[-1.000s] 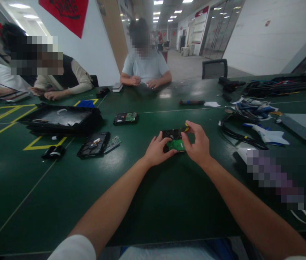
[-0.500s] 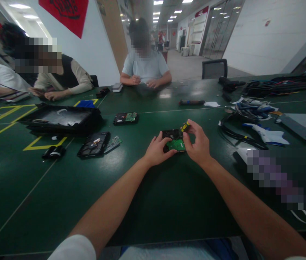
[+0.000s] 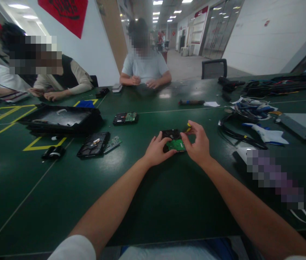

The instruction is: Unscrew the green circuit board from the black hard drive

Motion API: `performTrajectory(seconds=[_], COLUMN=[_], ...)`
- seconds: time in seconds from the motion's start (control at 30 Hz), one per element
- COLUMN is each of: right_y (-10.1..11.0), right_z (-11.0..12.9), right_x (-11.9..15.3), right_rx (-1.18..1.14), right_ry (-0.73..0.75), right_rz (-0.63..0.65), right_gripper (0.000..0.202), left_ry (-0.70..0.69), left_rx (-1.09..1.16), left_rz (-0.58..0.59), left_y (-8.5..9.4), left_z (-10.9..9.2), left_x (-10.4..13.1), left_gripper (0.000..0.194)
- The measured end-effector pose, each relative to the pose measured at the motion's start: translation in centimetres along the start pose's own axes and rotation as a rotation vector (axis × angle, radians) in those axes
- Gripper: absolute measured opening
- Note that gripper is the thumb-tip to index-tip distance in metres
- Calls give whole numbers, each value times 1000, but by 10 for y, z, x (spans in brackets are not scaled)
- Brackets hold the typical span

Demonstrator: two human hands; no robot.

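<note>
A black hard drive with a green circuit board (image 3: 177,145) lies on the dark green table (image 3: 169,202). My left hand (image 3: 157,151) grips its left side, thumb along the near edge and fingers at the far left corner. Above the drive's right end, my right hand (image 3: 196,141) holds a small yellow and black screwdriver (image 3: 188,127) between thumb and fingers. Most of the tool is hidden by the fingers, and its tip cannot be made out.
Left of my hands lie another drive (image 3: 93,144), a loose circuit board (image 3: 113,144) and a black tray (image 3: 60,117). A third drive (image 3: 125,118) is farther back. Cables (image 3: 239,135) and a grey metal box (image 3: 303,124) lie right. People sit across the table.
The yellow and black tool has turned in my right hand, and less of it shows. My right fingers have shifted slightly; my left hand and the drive have stayed in place.
</note>
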State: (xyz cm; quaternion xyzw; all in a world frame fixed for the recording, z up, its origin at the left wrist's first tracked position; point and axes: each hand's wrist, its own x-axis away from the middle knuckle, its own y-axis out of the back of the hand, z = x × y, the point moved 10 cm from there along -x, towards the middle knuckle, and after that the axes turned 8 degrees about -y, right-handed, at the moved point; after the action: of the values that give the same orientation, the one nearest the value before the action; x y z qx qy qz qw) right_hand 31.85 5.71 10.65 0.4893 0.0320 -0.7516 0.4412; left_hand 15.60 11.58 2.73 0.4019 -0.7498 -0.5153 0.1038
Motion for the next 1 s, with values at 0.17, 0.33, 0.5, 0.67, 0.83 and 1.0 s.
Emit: performTrajectory(seconds=[0.17, 0.33, 0.5, 0.67, 0.83, 1.0], right_y=[-2, -4, -8, -8, -6, -8], right_z=[4, 0, 1, -1, 0, 0], right_x=[0, 0, 0, 0, 0, 0], right_rx=[-10, -19, -34, -33, -15, -24], right_ry=[18, -14, 8, -10, -5, -8], right_rz=[29, 49, 81, 79, 68, 92], right_gripper=[61, 62, 64, 63, 64, 64], left_ry=[3, 5, 9, 7, 5, 3], left_rx=[10, 8, 10, 8, 2, 4], left_rz=[-2, 8, -2, 1, 11, 5], left_y=[1, 1, 0, 0, -1, -1], left_z=[0, -1, 1, 1, 1, 0], left_x=[0, 0, 0, 0, -1, 0], left_gripper=[62, 63, 64, 63, 63, 62])
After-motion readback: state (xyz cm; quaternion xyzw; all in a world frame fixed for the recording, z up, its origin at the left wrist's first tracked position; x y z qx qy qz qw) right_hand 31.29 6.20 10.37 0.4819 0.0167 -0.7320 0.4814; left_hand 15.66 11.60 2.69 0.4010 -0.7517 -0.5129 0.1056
